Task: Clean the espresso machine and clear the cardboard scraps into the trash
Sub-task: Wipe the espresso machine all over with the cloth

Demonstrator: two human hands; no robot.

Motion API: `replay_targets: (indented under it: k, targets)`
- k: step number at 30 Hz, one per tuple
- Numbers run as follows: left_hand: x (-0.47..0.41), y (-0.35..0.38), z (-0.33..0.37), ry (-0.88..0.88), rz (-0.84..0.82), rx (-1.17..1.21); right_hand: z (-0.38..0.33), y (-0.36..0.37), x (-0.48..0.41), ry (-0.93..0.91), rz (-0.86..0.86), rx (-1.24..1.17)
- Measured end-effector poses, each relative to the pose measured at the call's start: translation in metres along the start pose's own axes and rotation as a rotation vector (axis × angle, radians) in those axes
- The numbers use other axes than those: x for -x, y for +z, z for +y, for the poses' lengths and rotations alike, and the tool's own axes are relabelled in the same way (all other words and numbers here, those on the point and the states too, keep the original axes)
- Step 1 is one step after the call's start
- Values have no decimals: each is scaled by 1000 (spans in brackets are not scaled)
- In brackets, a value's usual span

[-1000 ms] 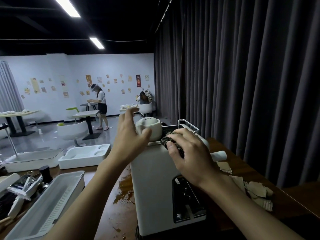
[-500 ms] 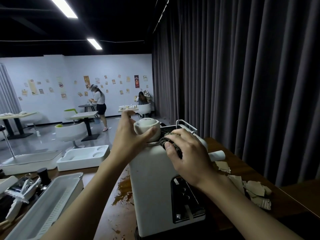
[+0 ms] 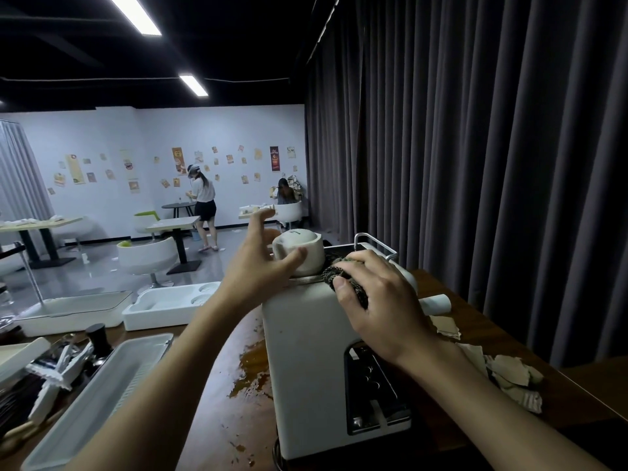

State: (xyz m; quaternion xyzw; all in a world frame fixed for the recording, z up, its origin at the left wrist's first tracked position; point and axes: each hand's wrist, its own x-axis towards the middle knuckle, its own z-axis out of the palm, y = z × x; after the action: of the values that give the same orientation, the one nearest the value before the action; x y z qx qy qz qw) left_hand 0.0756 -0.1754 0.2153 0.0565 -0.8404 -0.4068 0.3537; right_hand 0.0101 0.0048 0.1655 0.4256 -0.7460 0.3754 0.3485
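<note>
Leaning over the dark wooden table point(image 3: 210, 413), I take the espresso machine point(image 3: 306, 351) as my mark. Well to its left lies a long white tray point(image 3: 98, 399), with a moulded white tray point(image 3: 170, 305) behind it. Far behind the machine on that side, a white wall carries small posters point(image 3: 178, 159) above café tables and chairs.

Just left of the machine's foot a brown spill point(image 3: 253, 372) spreads over the wood. My left hand point(image 3: 258, 270) holds the white cup point(image 3: 299, 253), which sits on the machine's top, apparently mouth down. My thumb presses its near wall and the other fingers curve round the far side, one lifted clear.

My right hand point(image 3: 380, 307) clamps a dark cloth point(image 3: 343, 282) against the right part of the top, fingers curled over it. Right of the machine the cardboard scraps point(image 3: 509, 375) lie heaped on the table, before a grey curtain point(image 3: 475, 164).

The posters' writing and the small mark on the cup are too blurred to read.
</note>
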Motion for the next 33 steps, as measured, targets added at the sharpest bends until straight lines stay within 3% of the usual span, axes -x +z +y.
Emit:
replay_targets:
  k: [5, 11, 15, 18, 20, 24, 33]
  targets:
    - [2, 9, 2, 5, 85, -34, 0, -1, -1, 15, -43, 0]
    - [-2, -1, 2, -74, 3, 165, 5, -12, -11, -38, -172, -42]
    - [5, 4, 2, -11, -49, 46, 4, -30, -36, -35, -210, 35]
    - [10, 12, 0, 14, -15, -190, 8, -46, -54, 81, -483, 188]
    - [12, 12, -1, 7, -29, -224, 10, -60, -63, 146, -708, 126]
    - [15, 12, -6, 78, -40, -310, 15, -73, -78, 121, -897, 111]
    - [17, 13, -8, 108, -58, -297, 30, -48, -89, 57, -717, 232]
